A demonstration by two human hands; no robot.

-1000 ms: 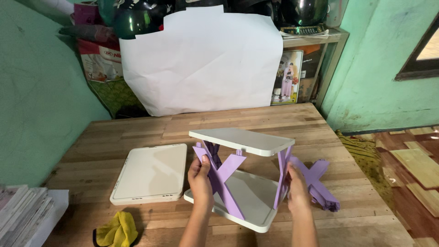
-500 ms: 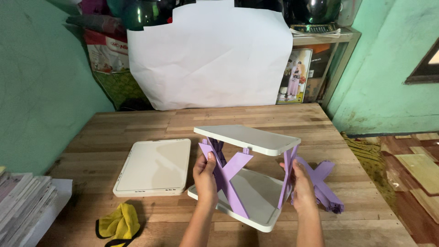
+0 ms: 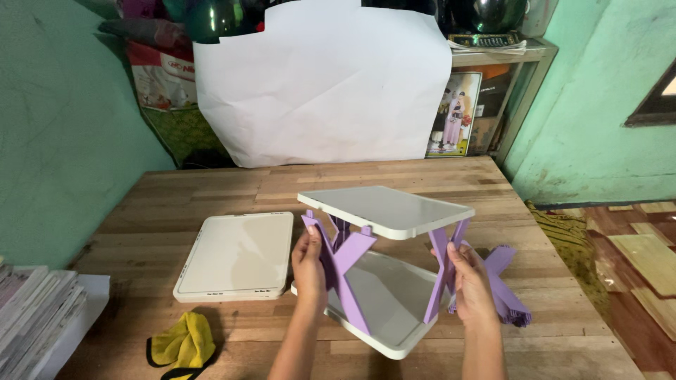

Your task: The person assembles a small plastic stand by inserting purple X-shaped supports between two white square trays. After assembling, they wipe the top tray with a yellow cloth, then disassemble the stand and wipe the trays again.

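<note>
At the far left a stack of papers (image 3: 32, 320) juts past the edge of the wooden worktop (image 3: 422, 179), and a yellow cloth (image 3: 184, 343) lies crumpled near the front edge. Just beyond the cloth a spare cream tray panel (image 3: 236, 257) lies flat, close beside the rack but apart from it. A big white paper sheet (image 3: 324, 84) stands propped behind the worktop.

The two-tier rack (image 3: 384, 274) sits mid-worktop, tilted — two cream rectangular shelves joined by purple X-shaped side supports. The left hand (image 3: 310, 264) is closed around the left purple support (image 3: 345, 271), thumb in front. The right hand (image 3: 473, 285) grips the right purple support (image 3: 442, 271), fingers wrapped behind it. To the right, partly hidden by that hand, more loose purple X pieces (image 3: 503, 292) lie on the worktop — touching the rack or not, I cannot tell.
</note>
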